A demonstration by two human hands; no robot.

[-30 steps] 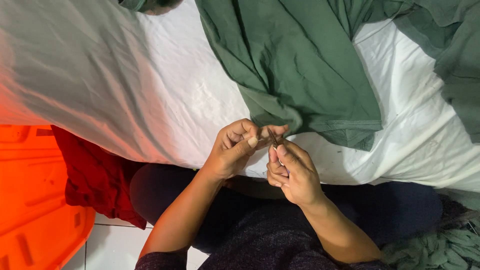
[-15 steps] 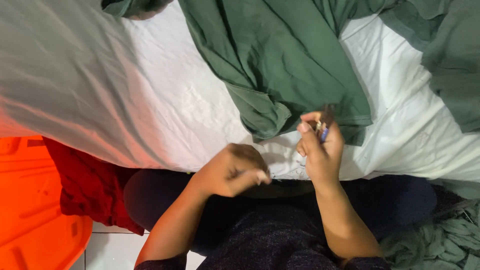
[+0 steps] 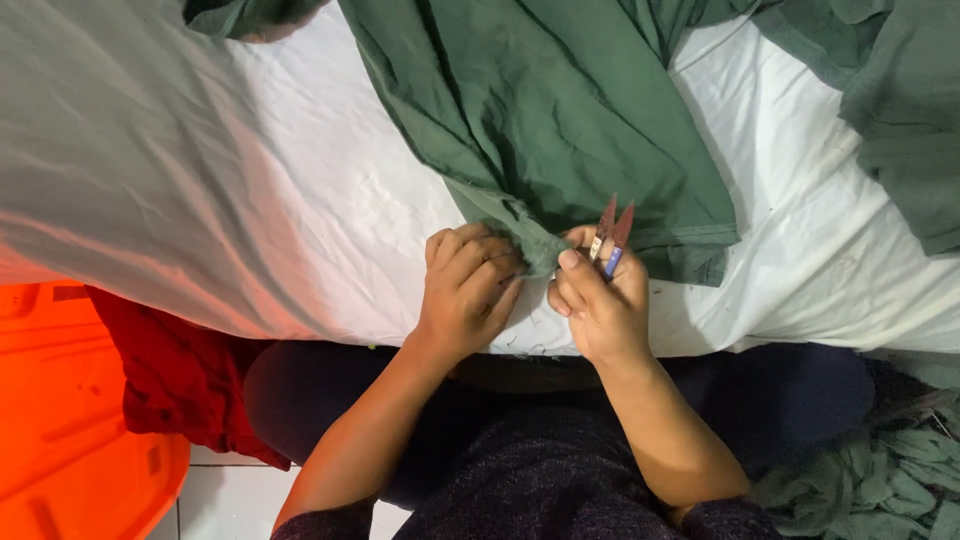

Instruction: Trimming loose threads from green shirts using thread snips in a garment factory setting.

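Note:
A dark green garment point(image 3: 560, 130) lies spread on a white sheet point(image 3: 250, 200) in front of me. My left hand point(image 3: 465, 290) pinches its near hem corner at the sheet's front edge. My right hand point(image 3: 598, 305) is right beside it, also touching that hem, and holds small thread snips point(image 3: 610, 235) with a blue grip, the two blades pointing up and slightly apart over the green cloth.
An orange plastic tub point(image 3: 70, 420) stands at the lower left with red cloth point(image 3: 175, 380) beside it. More green fabric lies at the far right point(image 3: 900, 120) and in a heap on the floor at lower right point(image 3: 880, 480). White floor tiles show below.
My hands parted, the right one lifting the snips, then came back together at the hem. My left hand has taken hold of the green hem corner again.

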